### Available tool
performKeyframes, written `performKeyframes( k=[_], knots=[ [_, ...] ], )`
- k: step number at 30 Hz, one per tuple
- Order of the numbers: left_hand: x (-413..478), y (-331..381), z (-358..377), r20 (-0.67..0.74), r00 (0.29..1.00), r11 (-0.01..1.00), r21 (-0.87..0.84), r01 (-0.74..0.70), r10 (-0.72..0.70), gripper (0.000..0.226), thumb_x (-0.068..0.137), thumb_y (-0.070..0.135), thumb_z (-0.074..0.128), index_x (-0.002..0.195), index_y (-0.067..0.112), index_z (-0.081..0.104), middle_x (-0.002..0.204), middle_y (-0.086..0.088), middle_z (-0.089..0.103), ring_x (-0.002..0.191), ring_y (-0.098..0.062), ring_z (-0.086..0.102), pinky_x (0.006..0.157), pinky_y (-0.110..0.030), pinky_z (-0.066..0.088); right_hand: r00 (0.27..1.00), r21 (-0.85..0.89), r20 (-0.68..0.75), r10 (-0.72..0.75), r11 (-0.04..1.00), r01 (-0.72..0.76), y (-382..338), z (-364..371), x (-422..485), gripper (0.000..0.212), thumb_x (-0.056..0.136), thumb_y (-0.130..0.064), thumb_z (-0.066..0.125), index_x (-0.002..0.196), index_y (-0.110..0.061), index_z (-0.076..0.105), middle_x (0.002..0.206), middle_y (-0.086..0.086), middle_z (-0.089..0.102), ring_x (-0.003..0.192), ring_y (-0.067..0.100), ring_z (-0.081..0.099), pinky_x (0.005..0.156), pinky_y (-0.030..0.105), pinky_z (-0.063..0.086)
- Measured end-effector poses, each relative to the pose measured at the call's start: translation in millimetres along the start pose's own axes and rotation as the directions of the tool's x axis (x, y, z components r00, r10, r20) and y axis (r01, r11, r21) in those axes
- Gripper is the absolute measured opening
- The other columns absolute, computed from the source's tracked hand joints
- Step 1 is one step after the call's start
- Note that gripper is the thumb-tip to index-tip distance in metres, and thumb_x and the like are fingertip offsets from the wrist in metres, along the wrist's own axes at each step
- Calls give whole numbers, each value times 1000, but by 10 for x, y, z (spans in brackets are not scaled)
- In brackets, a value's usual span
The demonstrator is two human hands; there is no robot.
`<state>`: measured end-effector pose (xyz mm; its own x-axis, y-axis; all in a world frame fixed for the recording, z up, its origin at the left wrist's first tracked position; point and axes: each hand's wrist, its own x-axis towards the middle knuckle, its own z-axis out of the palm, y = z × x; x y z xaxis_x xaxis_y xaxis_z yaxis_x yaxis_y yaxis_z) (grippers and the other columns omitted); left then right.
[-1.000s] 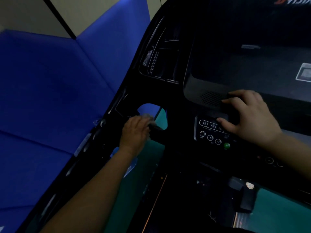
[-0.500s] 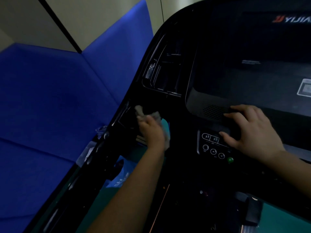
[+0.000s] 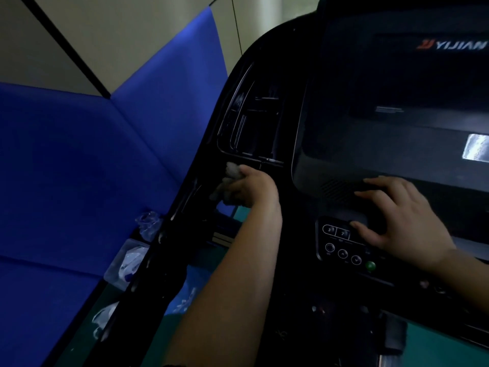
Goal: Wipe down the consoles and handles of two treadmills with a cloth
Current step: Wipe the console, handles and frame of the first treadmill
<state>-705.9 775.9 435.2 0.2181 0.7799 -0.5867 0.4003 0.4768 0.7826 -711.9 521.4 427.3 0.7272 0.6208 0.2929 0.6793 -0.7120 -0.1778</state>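
— While the left hand [image 3: 248, 186] has its fingers curled round the bunched cloth [image 3: 230, 174], pressing it to the left flank of the console [image 3: 296, 202] under the storage recess [image 3: 251, 123], what worries you?
— The other one. The right hand [image 3: 402, 218] lies flat, fingers straight and spread, holding nothing. Its fingertips rest on the lower lip of the display housing, and its thumb lies on the button panel [image 3: 340, 245].
— So a stray keypress?
— If weight goes onto that thumb as the person leans left, a key could be pushed. The green button [image 3: 370, 265] is near the heel of the palm. Whether the machine is powered I cannot tell; the screen [image 3: 397, 102] looks dark.
— And the cloth itself?
— It is wadded small, so only a little of it meets the plastic, and a pass could skip the edges. Loose tufts stick out past the knuckles, near the seams below the recess, and could catch there.
— Anything else?
— Crumpled plastic wrap [image 3: 148, 223] lies beside the frame against the blue padding [image 3: 79, 168]; a wide sweep might brush it.
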Motion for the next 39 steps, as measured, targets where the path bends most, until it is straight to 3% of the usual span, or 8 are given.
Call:
performKeyframes(
  k=[8, 12, 17, 21, 26, 28, 32, 39],
  knots=[
    [152, 175, -124, -21, 989, 975, -173, 143, -149, 94, 92, 61, 34, 147, -3, -6, 156, -24, 1, 143, -39, 15, 116, -49, 21, 1000, -1, 8, 12, 1000, -12, -9, 0, -3, 61, 78, -57, 50, 115, -9, 62, 127, 13, 52, 119, 37, 49, 99, 51, 42],
    [-185, -97, -142, 21, 986, 984, 59, -169, 168, 72, 100, 42, 34, 151, 6, -2, 157, -22, 6, 141, -35, 21, 110, -38, 25, 1000, 2, 9, 14, 1000, -14, -4, -3, -11, 61, 78, -57, 50, 115, -10, 63, 128, 12, 52, 119, 35, 49, 100, 50, 42],
    [-372, -750, -392, 312, 740, 743, 135, -655, 596, 49, 99, 22, 43, 144, 37, 30, 148, -6, 24, 131, -23, 36, 101, -24, 37, 1000, 41, 7, 15, 999, -15, -6, -13, 7, 59, 76, -57, 54, 113, -12, 63, 125, 10, 53, 116, 33, 50, 99, 46, 42],
    [-307, -738, -373, 412, 622, 571, 254, -780, 666, 50, 99, 36, 37, 147, 41, 23, 157, 3, 4, 143, -21, 12, 113, -31, 20, 997, 101, -30, 64, 993, -61, -32, -47, 65, 41, 76, -41, 71, 106, -13, 66, 119, 8, 54, 110, 30, 51, 97, 40, 40],
    [169, -402, -408, 537, 400, 121, 480, -869, 743, 51, 94, 48, 23, 145, 46, 23, 160, 2, 5, 147, -24, -9, 118, -45, 5, 998, 92, -13, 54, 994, -53, -107, -50, 249, 49, 74, -40, 72, 113, -13, 64, 128, 11, 51, 122, 31, 47, 104, 46, 40],
    [455, -113, -439, 484, 425, 60, 603, -795, 765, 44, 97, 42, 29, 142, 42, 28, 159, 0, 11, 147, -25, -3, 118, -48, 6, 999, 103, -1, 47, 994, -47, -119, -24, 305, 54, 76, -46, 67, 119, -14, 61, 131, 10, 50, 128, 29, 44, 106, 44, 37],
    [719, 349, -465, 300, 583, 235, 706, -668, 755, 38, 100, 39, 30, 136, 33, 39, 160, -4, 9, 146, -29, 5, 118, -50, 9, 999, 85, 10, 35, 996, -36, -110, 51, 319, 55, 82, -54, 54, 119, -14, 62, 128, 8, 52, 130, 28, 44, 104, 47, 41],
    [761, 345, -447, 281, 593, 220, 743, -632, 755, 57, 100, 41, 26, 151, 30, 2, 160, -9, 2, 145, -32, 7, 117, -48, 14, 999, 63, -7, 42, 997, -41, -96, 64, 318, 55, 83, -58, 48, 116, -16, 63, 127, 6, 54, 130, 26, 45, 106, 42, 40]
  ],
)
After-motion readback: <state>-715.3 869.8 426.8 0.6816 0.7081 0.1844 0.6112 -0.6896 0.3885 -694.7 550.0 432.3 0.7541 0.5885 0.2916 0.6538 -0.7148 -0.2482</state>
